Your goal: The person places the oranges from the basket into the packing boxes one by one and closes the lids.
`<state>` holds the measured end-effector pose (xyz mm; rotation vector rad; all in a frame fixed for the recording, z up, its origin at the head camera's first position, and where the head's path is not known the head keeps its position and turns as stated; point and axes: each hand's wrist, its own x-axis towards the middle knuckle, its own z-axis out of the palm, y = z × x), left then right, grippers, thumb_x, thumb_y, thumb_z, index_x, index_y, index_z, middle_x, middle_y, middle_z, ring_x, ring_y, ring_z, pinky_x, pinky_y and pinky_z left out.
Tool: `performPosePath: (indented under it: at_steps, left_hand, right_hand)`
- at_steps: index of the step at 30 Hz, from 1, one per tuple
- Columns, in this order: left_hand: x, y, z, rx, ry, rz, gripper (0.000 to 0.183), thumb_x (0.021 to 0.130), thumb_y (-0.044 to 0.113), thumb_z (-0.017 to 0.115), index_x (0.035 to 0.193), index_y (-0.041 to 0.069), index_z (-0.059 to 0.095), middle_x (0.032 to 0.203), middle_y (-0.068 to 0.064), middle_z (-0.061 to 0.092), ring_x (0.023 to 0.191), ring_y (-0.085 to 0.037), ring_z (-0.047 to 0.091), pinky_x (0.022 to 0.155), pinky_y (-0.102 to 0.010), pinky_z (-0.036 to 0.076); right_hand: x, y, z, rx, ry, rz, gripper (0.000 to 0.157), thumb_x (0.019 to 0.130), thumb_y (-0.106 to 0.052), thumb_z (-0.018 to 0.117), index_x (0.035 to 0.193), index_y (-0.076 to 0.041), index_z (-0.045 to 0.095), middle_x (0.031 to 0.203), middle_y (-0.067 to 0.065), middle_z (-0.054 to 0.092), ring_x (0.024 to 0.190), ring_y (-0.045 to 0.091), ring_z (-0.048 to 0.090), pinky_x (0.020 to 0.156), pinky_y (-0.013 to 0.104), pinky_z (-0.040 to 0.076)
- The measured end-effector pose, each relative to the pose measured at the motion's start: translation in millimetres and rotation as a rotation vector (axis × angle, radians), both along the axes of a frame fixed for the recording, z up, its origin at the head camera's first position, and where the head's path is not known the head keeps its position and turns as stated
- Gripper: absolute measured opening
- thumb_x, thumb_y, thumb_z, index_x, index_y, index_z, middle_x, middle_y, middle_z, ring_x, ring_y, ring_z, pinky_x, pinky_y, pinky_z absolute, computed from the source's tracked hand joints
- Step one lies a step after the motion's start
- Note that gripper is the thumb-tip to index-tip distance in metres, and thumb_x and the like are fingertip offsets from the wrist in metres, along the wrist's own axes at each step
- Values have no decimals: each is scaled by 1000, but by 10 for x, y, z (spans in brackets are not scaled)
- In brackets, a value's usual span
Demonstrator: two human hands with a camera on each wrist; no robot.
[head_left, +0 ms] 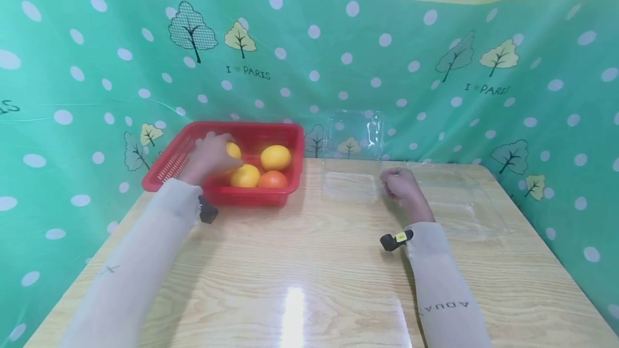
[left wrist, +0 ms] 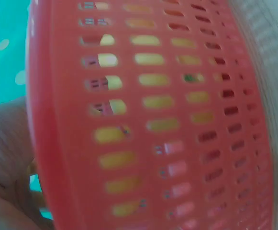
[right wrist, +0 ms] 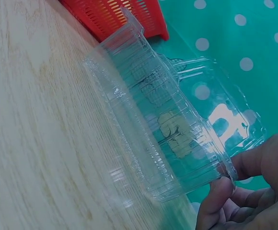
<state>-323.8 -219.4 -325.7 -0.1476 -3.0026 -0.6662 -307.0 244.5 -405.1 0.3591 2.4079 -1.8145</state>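
Observation:
My left hand [head_left: 209,156] reaches over the rim into a red plastic basket [head_left: 256,196] and grips a round yellow fruit [head_left: 233,150] between thumb and fingers. Beside it in the basket lie two more yellow fruits, one farther right [head_left: 275,158] and one nearer the front, and an orange-red fruit [head_left: 273,179]. In the left wrist view the slotted basket wall [left wrist: 177,136] hides most of that hand. My right hand [head_left: 400,184] pinches the rim of a clear plastic clamshell container [right wrist: 148,158] at its corner. The container's lid [right wrist: 220,105] stands raised.
Another clear plastic container [head_left: 450,203] sits to the right of my right hand on the wooden table [head_left: 300,262]. A green dotted cloth [head_left: 338,58] hangs right behind the table and along both sides. The basket stands at the back left.

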Motion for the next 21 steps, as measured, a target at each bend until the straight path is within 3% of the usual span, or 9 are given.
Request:
performPosePath:
  at_steps: [3, 8, 11, 15, 21]
  left_hand:
    - [0, 49, 26, 5, 21, -5, 59, 77, 36, 83, 124, 10, 59, 121, -15, 47, 114, -39, 42, 93, -65, 42]
    - [12, 188, 130, 48, 32, -27, 67, 74, 46, 87, 128, 16, 59, 128, -10, 48, 119, -35, 43, 95, -63, 45]
    - [2, 302, 222, 21, 20, -25, 79, 74, 45, 87, 139, 15, 53, 140, -14, 43, 125, -40, 41, 95, -71, 44]
    - [-43, 463, 310, -68, 8, -27, 87, 77, 38, 83, 146, 6, 40, 150, -25, 30, 128, -52, 37, 96, -81, 36]
    - [-105, 681, 355, -100, 23, -43, 89, 78, 35, 86, 147, 5, 37, 146, -24, 36, 138, -51, 28, 104, -78, 33]
  right_hand:
    - [-6, -26, -4, 15, -5, 4, 43, 105, -14, 50, 145, 4, 47, 92, 7, 52, 68, 14, 51, 61, 24, 46]
    - [-13, -40, -5, 18, -9, -6, 43, 105, -13, 51, 145, 5, 46, 99, 9, 51, 71, 14, 52, 62, 24, 46]
    - [-11, -39, 1, 25, -12, -13, 43, 105, -14, 51, 144, 4, 46, 103, 10, 50, 77, 18, 53, 64, 25, 48]
    - [-11, -31, 4, 48, -19, -14, 43, 106, -16, 50, 144, 3, 45, 105, 11, 51, 82, 22, 54, 66, 27, 49]
    - [-30, -33, 0, 59, -13, -19, 40, 106, -16, 50, 141, 3, 47, 105, 11, 52, 82, 21, 56, 66, 26, 50]
